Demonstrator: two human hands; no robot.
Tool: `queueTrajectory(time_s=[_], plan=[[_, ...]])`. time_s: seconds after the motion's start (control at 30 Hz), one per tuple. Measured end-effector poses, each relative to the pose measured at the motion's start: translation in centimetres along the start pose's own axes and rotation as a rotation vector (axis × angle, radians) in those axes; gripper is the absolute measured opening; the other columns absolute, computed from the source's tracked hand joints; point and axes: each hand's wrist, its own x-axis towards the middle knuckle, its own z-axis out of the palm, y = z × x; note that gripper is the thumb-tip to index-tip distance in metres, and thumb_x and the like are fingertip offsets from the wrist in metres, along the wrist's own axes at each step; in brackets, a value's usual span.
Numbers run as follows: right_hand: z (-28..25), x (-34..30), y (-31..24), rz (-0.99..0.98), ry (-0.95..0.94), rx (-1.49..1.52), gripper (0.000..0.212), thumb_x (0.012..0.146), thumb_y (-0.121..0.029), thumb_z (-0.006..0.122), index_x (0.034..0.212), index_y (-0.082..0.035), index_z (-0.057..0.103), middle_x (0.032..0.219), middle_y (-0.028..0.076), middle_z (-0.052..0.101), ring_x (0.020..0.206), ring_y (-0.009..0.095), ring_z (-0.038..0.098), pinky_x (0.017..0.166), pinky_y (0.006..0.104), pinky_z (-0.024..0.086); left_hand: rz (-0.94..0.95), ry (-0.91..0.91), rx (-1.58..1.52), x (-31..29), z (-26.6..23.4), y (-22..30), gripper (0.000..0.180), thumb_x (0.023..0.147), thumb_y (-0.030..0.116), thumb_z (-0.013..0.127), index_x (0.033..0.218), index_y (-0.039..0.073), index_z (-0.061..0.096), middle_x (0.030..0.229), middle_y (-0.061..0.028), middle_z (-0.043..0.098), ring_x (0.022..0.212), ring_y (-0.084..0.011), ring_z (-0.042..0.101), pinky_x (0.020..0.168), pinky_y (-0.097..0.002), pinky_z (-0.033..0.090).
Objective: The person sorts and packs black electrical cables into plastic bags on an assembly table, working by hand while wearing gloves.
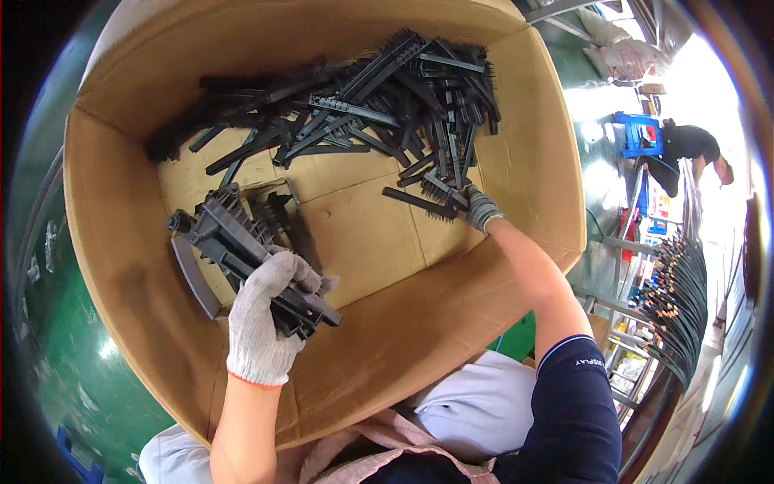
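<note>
My left hand (pixel 268 319), in a whitish knit glove, is closed round a bundle of black toothed plastic strips (pixel 230 234) held over the left part of a big cardboard box (pixel 347 226). My right hand (pixel 482 210), in a grey glove, reaches to the box's right side. Its fingers are closed on the end of a short black toothed strip (pixel 440 190). Just beside that lies another black strip (pixel 413 202) on the box bottom. A loose heap of similar strips (pixel 395 97) fills the far part of the box. The right fingertips are partly hidden.
Behind the bundle a small open container (pixel 276 198) stands inside the box, partly hidden. The box walls rise all round. Outside, to the right, are a rack of black cables (pixel 673 298), a blue stool (pixel 638 135) and a bending person (pixel 693 145).
</note>
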Motion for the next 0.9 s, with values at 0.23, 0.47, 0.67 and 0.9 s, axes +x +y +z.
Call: queueTrajectory(time_s=[0.23, 0.47, 0.67, 0.9], plan=[[-8.7, -4.8, -7.0, -0.033, -0.490, -0.095, 0.039, 0.079, -0.023, 0.064, 0.113, -0.004, 0.062, 0.090, 0.008, 0.067, 0.079, 0.020, 0.062, 0.069, 0.0347, 0.049, 0.025, -0.051, 0.016, -0.4, -0.5, 1.0, 0.009, 0.090, 0.015, 0.060, 0.086, 0.007, 0.060, 0.074, -0.0055, 0.060, 0.070, -0.0201, 0.059, 0.084, -0.0452, 0.054], [-9.9, -11.5, -14.6, 0.008, -0.529, 1.106, 0.025, 0.072, -0.006, 0.057, 0.097, -0.008, 0.057, 0.081, 0.003, 0.057, 0.069, 0.018, 0.057, 0.067, 0.0337, 0.054, -0.062, -0.060, 0.051, -0.6, -0.3, 0.9, 0.011, 0.086, 0.016, 0.065, 0.086, 0.005, 0.061, 0.073, -0.0071, 0.061, 0.071, -0.0202, 0.063, 0.080, -0.0415, 0.056], [-11.2, -18.8, -30.6, -0.472, -0.493, 0.899, 0.041, 0.086, -0.015, 0.049, 0.126, -0.006, 0.047, 0.101, 0.011, 0.059, 0.081, 0.017, 0.062, 0.074, 0.0295, 0.053, 0.040, -0.028, 0.138, -0.7, -0.4, 0.4, 0.022, 0.085, 0.010, 0.067, 0.105, 0.009, 0.059, 0.093, -0.0028, 0.063, 0.081, -0.0190, 0.064, 0.079, -0.0378, 0.056], [-5.6, -20.3, -33.6, -0.984, 0.094, 0.856, 0.057, 0.094, -0.041, 0.049, 0.136, -0.004, 0.042, 0.134, 0.023, 0.045, 0.126, 0.034, 0.043, 0.109, 0.0422, 0.032, 0.122, -0.054, 0.077, -1.5, -0.8, 2.6, 0.026, 0.087, 0.015, 0.066, 0.111, 0.007, 0.060, 0.096, -0.0057, 0.066, 0.081, -0.0201, 0.066, 0.071, -0.0356, 0.057]])
